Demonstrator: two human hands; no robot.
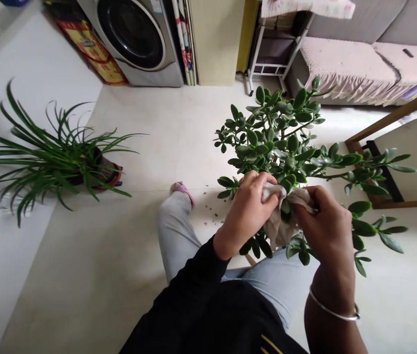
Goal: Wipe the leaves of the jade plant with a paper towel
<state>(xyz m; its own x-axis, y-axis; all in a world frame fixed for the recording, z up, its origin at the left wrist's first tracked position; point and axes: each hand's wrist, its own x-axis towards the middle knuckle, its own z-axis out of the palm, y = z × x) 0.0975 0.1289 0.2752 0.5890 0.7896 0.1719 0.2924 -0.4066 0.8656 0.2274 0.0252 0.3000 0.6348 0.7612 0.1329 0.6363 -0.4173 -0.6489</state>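
The left hand (247, 214) and right hand (328, 228) are gripping a crumpled cloth (277, 231) with closed fingers, pinching it around a jade plant leaf (285, 206), while the jade plant (278, 132) is rising between the person's legs (177, 236).

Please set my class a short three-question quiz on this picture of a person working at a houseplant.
1. What do the left hand and right hand grip together at the jade plant?
2. True or false: the metal bangle is on the left wrist.
3. Which stands against the far wall? A) a refrigerator B) a washing machine C) a bicycle

Key:
1. A pale cloth.
2. False: it is on the right wrist.
3. B.
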